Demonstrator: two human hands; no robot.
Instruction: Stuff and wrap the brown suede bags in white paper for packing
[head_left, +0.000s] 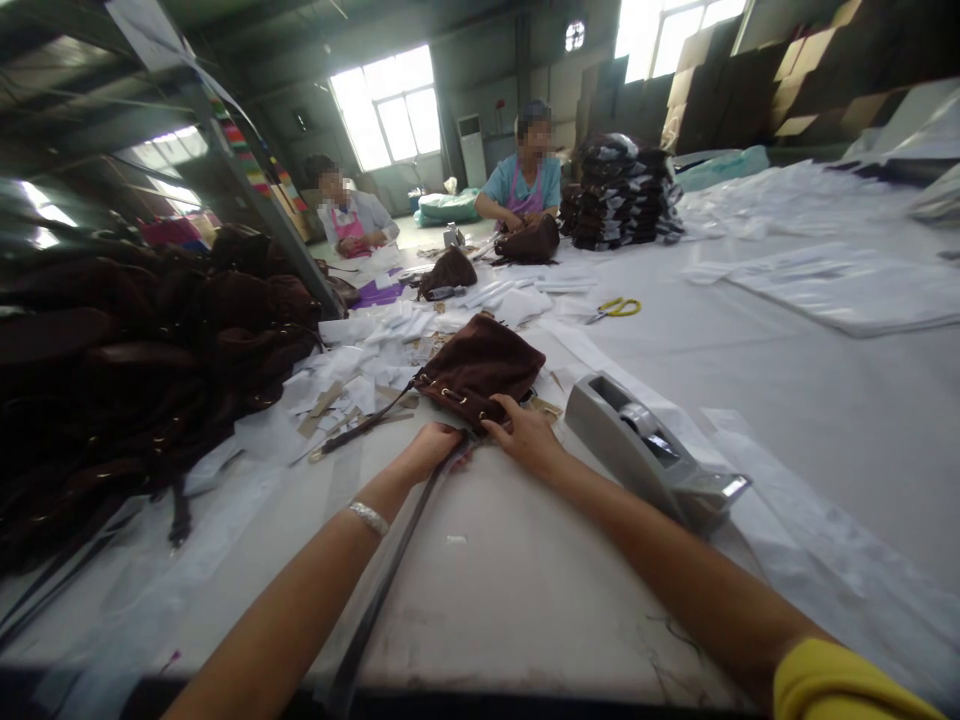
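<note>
At center frame, drawstring bag [487, 362]: brown, on the worktable [517, 590], contents hidden.
Right hand [531, 438]: thumb and forefinger holding the bag's eyeleted rim.
Left hand [433, 447]: curled by the strap [397, 575]; cannot tell its grip.
Right of center, tape dispenser [600, 412]: roll [637, 418] inside.
Upper right, stack [622, 200]: brown bundles in glossy wrapping.

Dim o/all, backlit thru blown-out windows [386, 108] at back; bag pile [150, 370] at L sinks into shadow. Glare on plastic sheets [840, 285] at R. Pic soft, edges stretched w/ wide-angle distortion.
</note>
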